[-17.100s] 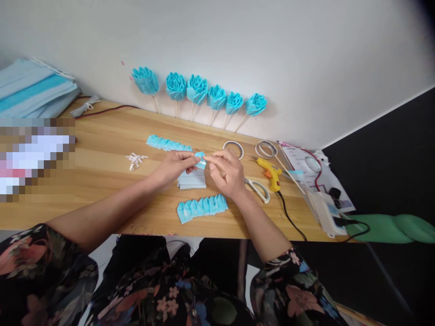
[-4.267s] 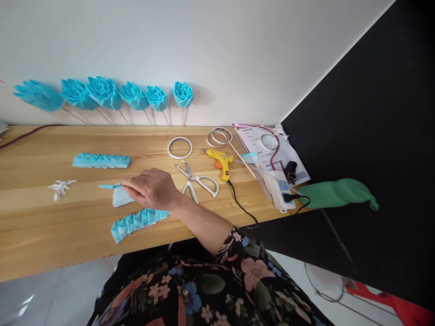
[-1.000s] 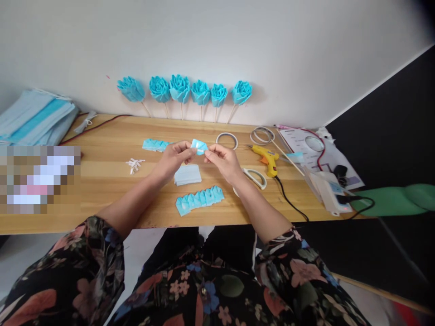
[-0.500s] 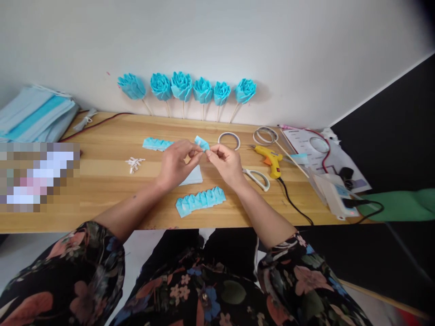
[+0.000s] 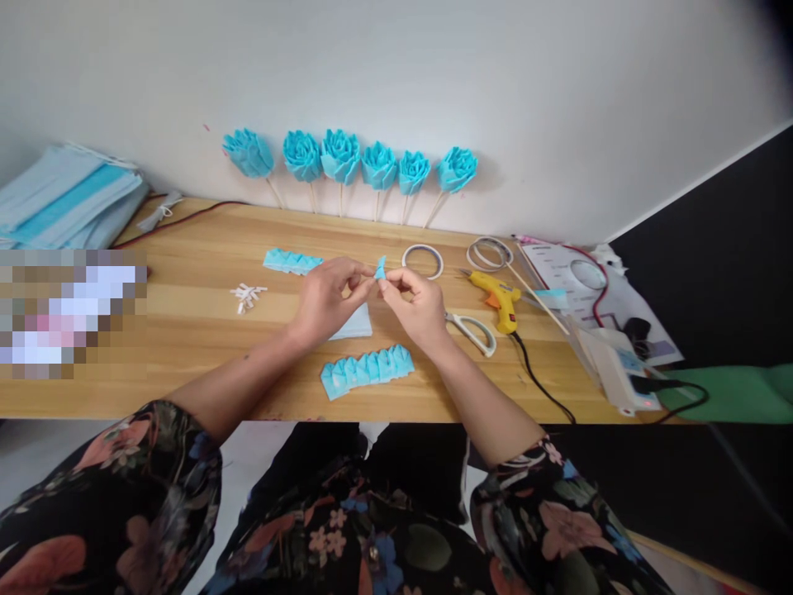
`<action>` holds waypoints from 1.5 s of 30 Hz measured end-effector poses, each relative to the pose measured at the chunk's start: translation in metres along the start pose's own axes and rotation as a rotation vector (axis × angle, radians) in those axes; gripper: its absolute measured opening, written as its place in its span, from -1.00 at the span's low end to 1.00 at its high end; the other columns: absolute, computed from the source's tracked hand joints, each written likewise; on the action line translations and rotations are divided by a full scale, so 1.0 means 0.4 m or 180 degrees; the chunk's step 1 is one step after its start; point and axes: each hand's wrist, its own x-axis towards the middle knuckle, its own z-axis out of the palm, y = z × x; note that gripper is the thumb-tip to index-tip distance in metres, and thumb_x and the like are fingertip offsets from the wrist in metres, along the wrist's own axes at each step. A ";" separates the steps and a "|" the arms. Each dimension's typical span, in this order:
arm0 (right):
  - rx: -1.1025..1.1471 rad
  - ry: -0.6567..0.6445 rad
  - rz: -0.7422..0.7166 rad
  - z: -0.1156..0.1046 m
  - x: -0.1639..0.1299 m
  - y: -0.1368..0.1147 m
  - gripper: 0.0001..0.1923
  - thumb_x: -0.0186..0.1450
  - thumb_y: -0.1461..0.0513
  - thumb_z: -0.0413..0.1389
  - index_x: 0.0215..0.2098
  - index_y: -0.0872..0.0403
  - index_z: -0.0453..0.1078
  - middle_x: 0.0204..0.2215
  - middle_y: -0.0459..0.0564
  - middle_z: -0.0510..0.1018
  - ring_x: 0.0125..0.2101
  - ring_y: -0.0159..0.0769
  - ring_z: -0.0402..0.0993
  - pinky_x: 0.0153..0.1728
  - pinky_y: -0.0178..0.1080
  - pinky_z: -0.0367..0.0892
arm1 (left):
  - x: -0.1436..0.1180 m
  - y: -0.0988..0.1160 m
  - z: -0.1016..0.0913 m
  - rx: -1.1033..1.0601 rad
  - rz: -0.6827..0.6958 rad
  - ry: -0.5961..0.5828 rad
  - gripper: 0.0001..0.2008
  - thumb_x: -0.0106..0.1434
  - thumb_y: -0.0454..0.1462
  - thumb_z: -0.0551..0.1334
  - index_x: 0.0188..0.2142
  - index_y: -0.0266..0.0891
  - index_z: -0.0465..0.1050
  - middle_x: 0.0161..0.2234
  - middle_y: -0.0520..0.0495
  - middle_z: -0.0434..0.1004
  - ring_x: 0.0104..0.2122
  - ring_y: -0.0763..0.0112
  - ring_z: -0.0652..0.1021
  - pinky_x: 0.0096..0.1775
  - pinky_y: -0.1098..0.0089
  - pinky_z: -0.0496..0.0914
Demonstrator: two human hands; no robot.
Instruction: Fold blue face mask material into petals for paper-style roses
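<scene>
Along the foot of a pale wall (image 5: pixel 396 66), a long wooden bench (image 5: pixel 179 347) is carrying the whole spread. Up at its far left, a thick stack of light-blue sheets (image 5: pixel 68 190) is filling the corner, and next in size, six blue flowers (image 5: pixel 340 159) are standing in a row, heads leaning on the wall, thin stems reaching down to the wood. Now the bare hands! The left hand (image 5: pixel 328 302) is pinching with thumb and fingers at the middle of the bench, and the right hand (image 5: pixel 416 310) is meeting it there, thumb and forefinger pressing together, both gripping one tiny thing. Toward the front edge, a pleated blue strip (image 5: pixel 367 372) is lying at a slight slant. Off to the right, a yellow glue gun (image 5: pixel 496 293) is resting, nozzle pointing left, black cord trailing. Beyond the left hand, a second blue strip (image 5: pixel 291 262) is showing, and pale folded sheets (image 5: pixel 354 325) are peeking out, partly hidden by that same hand. Scissors (image 5: pixel 488 351) are lying beside the right hand, one white handle showing. White scraps (image 5: pixel 246 296) are huddling well to the left. Smallest of all, the folded blue piece (image 5: pixel 381 268) is sitting between the fingertips, narrow end pointing up!
</scene>
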 end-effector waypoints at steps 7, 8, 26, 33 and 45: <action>-0.0177 0.0036 -0.0061 0.001 0.000 0.003 -0.84 0.27 0.16 0.13 -0.45 0.04 0.41 -0.52 -0.12 0.51 -0.47 -0.38 0.41 -0.34 -0.29 0.31 | 0.003 0.005 -0.001 -0.0098 0.0057 -0.0020 -0.86 0.26 -0.34 0.21 -0.38 -0.22 0.56 -0.54 0.05 0.45 -0.51 0.48 0.41 -0.39 0.40 0.26; -0.0178 0.0034 -0.0068 0.001 -0.001 0.003 -0.84 0.27 0.16 0.13 -0.45 0.04 0.41 -0.52 -0.12 0.51 -0.47 -0.38 0.41 -0.34 -0.29 0.31 | 0.003 0.007 -0.001 -0.0108 0.0018 -0.0018 -0.85 0.25 -0.34 0.21 -0.40 -0.22 0.55 -0.55 0.05 0.45 -0.51 0.48 0.40 -0.39 0.40 0.26; 0.0973 0.0138 0.0707 -0.006 0.030 0.047 -0.74 0.20 0.02 0.17 -0.44 0.03 0.37 -0.52 -0.14 0.49 -0.45 -0.40 0.38 -0.31 -0.30 0.32 | 0.072 -0.011 -0.085 -0.1339 -0.1148 0.0662 -0.86 0.21 -0.24 0.27 -0.47 -0.19 0.41 -0.59 0.09 0.29 -0.57 0.51 0.27 -0.47 0.40 0.20; 0.1280 0.0131 0.0865 0.001 0.033 0.042 -0.76 0.13 0.04 0.21 -0.46 0.04 0.40 -0.55 -0.16 0.50 -0.50 -0.44 0.32 -0.36 -0.32 0.30 | 0.044 -0.045 -0.232 -0.0997 -0.1206 0.0842 -0.88 0.12 -0.29 0.32 -0.52 -0.20 0.45 -0.62 0.07 0.35 -0.60 0.54 0.27 -0.53 0.43 0.15; 0.0930 -0.0161 0.0548 0.011 0.018 0.048 -0.75 0.21 0.04 0.22 -0.44 0.05 0.45 -0.54 -0.16 0.52 -0.48 -0.43 0.37 -0.33 -0.30 0.30 | -0.018 0.022 -0.156 -0.1209 -0.1397 0.0269 -0.81 0.08 -0.15 0.35 -0.50 -0.23 0.50 -0.58 0.03 0.40 -0.56 0.49 0.32 -0.49 0.41 0.17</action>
